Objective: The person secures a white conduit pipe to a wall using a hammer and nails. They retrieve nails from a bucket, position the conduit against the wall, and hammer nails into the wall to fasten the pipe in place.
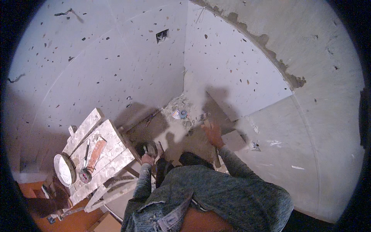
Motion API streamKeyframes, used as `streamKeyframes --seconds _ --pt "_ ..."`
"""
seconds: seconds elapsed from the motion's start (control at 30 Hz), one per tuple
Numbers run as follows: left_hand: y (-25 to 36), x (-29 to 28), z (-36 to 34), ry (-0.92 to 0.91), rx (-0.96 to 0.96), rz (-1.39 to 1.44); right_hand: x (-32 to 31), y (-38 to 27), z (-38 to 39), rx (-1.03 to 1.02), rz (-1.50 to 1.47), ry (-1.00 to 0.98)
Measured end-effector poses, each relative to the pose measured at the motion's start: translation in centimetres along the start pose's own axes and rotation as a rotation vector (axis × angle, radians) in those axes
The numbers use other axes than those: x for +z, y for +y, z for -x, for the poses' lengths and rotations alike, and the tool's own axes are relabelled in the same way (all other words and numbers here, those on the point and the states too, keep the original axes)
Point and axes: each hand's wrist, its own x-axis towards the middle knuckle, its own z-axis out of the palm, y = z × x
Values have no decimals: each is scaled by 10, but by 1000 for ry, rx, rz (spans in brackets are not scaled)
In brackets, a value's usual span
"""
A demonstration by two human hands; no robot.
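Low in front of my body, my left hand (147, 158) is closed beside a dark, round, pan-like object (148, 148), and its fingers seem to grip a part of it. My right hand (212, 134) reaches toward the floor near the corner with its fingers curled. A small pale metallic piece (203, 116) shows just beyond its fingertips; I cannot make out whether the hand holds it. Under my right wrist, a wooden handle (216, 157) stands out. On the rubble-strewn floor ahead lie a blue ring-shaped roll (183, 114) and a small pale packet (176, 114).
A splattered wooden stand (112, 145) at left carries a white-filled bucket (64, 170), a reddish strip (97, 152), a dark stick-like tool (87, 150) and a round tangled item (85, 175). Speckled white walls meet ahead, with an open electrical box (162, 36). A grey plastered wall (293, 143) rises at right.
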Motion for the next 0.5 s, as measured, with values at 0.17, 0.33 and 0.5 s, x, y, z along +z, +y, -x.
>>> streamKeyframes --seconds 0.17,0.33,0.5 --pt "55 -30 8 -46 185 18 1 -29 11 196 -164 -26" --pt "46 -10 -16 -116 436 159 16 -45 15 236 16 -17" --pt "16 39 -50 -186 470 535 24 -92 23 396 -293 -43"
